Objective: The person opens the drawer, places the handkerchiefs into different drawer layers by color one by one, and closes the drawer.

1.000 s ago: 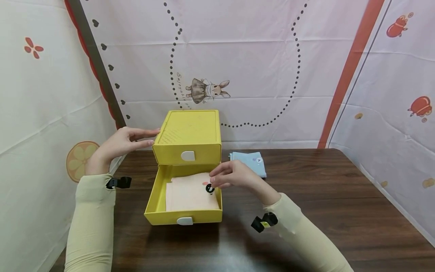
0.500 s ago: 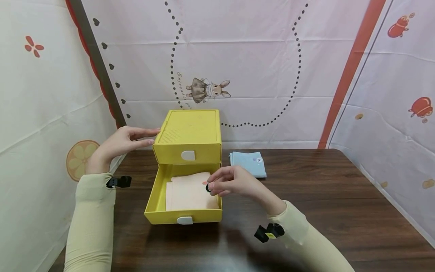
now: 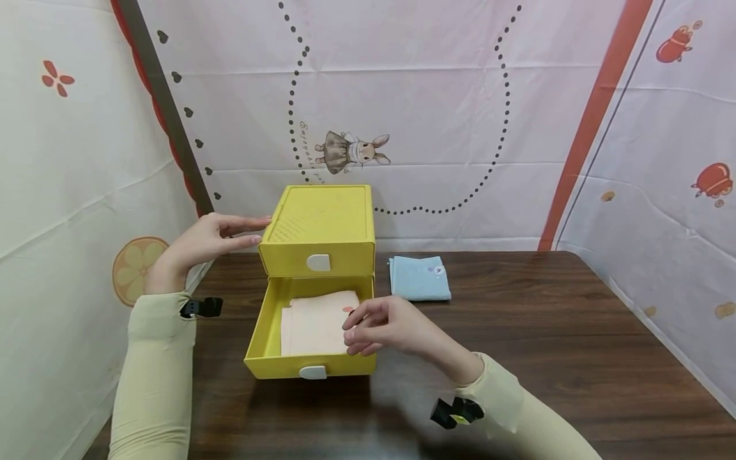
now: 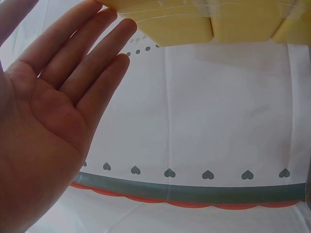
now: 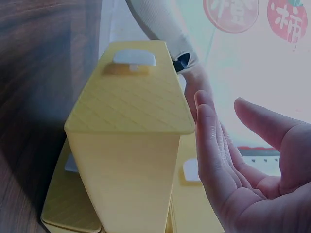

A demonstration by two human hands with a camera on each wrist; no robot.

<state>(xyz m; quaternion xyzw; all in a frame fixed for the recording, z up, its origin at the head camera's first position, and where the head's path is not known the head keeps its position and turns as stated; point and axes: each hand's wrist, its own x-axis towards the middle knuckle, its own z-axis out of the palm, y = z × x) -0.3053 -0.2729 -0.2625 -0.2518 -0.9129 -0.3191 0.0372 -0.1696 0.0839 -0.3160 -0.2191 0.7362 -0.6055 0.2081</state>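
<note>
A yellow drawer unit with white pulls stands on the table, a middle drawer pulled out. In that drawer lies a folded pale pink cloth, its printed corner partly hidden by my right hand. My left hand rests its straight fingertips against the unit's upper left side; the left wrist view shows the open palm. My right hand hovers over the drawer's right edge, fingers loosely bent and holding nothing. In the right wrist view its thumb stands apart from the fingers, beside the drawer front.
A folded light blue cloth lies on the dark wooden table, right of the unit. Printed white fabric hangs behind and along both sides. A lower drawer shows in the right wrist view.
My right hand has moved down and nearer along the drawer's right side, uncovering more of the blue cloth. My left hand, the drawer and the pink cloth stay put.
</note>
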